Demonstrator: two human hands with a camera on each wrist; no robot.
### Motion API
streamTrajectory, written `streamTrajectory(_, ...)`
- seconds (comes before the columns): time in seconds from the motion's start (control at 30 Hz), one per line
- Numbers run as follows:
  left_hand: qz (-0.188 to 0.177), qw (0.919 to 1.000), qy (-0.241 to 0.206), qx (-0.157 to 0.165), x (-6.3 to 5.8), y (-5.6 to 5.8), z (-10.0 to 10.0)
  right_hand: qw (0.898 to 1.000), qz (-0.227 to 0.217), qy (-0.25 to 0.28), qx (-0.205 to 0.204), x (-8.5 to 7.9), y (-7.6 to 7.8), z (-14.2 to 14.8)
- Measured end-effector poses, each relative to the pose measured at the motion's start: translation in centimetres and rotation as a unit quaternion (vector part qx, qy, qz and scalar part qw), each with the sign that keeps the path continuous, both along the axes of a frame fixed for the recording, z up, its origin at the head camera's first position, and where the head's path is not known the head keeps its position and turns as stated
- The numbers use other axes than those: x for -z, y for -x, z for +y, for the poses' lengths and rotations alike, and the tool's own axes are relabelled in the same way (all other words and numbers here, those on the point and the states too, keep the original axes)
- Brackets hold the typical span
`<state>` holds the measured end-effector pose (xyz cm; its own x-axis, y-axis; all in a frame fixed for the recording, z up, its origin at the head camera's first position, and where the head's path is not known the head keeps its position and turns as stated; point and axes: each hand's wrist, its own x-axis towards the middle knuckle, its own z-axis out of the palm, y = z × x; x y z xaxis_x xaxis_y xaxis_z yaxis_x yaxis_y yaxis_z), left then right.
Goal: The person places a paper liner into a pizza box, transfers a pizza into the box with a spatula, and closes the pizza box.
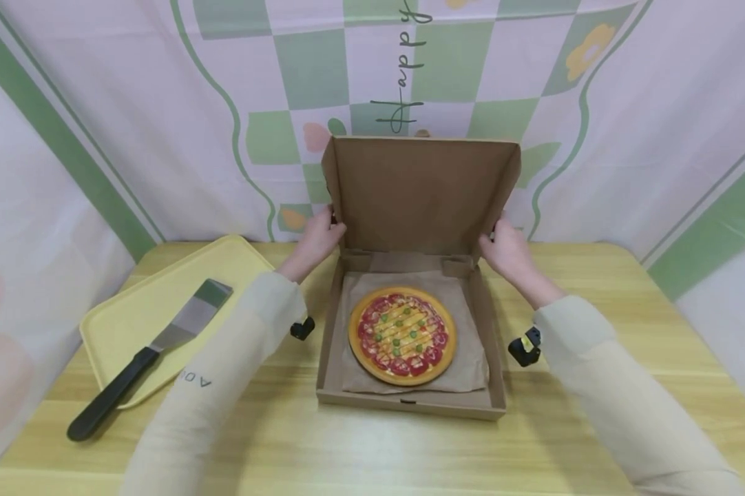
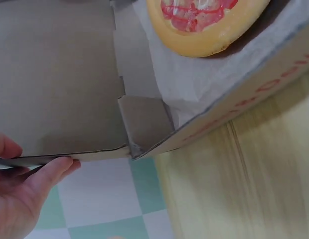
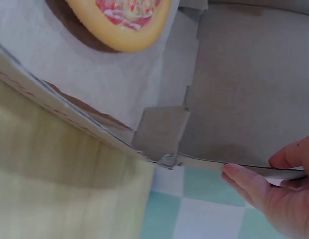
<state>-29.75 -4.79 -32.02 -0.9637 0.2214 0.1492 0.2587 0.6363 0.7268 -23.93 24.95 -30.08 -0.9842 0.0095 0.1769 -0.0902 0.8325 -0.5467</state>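
Observation:
A brown cardboard pizza box (image 1: 410, 408) stands on the table with its lid (image 1: 425, 193) raised upright at the back. Inside, a round pizza (image 1: 403, 336) with red slices, green bits and yellow drizzle lies on a sheet of brown paper (image 1: 471, 365). My left hand (image 1: 318, 240) pinches the lid's left side flap, with fingers on both faces of the cardboard in the left wrist view. On the opposite side, my right hand (image 1: 509, 251) pinches the right flap the same way, as the right wrist view shows. Small corner tabs (image 2: 144, 119) fold inward near the hinge.
To the left, a pale yellow tray (image 1: 162, 293) lies on the wooden table (image 1: 602, 289). A spatula (image 1: 152, 355) with a black handle rests across it, the handle jutting past the near edge. A patterned curtain (image 1: 385, 69) hangs behind the table.

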Motion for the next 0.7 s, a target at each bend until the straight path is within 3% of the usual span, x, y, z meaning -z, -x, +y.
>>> streamTrajectory(0.4, -0.006, 0.9981, 0.006, 0.061, -0.9, -2.5, -1.6, 0.998, 0.042, -0.011, -0.047, -1.1, -2.7, -0.2)
streamTrajectory(0.6, 0.018, 0.9957, -0.008, 0.09, -1.2, -3.7, -2.4, 0.993, 0.094, -0.012, -0.066, -1.2, -4.3, -0.3)
streamTrajectory(0.7, 0.047, 0.9927, -0.011, 0.11, -1.2, -4.4, -2.7, 0.991, 0.109, -0.016, -0.076, -1.2, -5.1, -0.2)
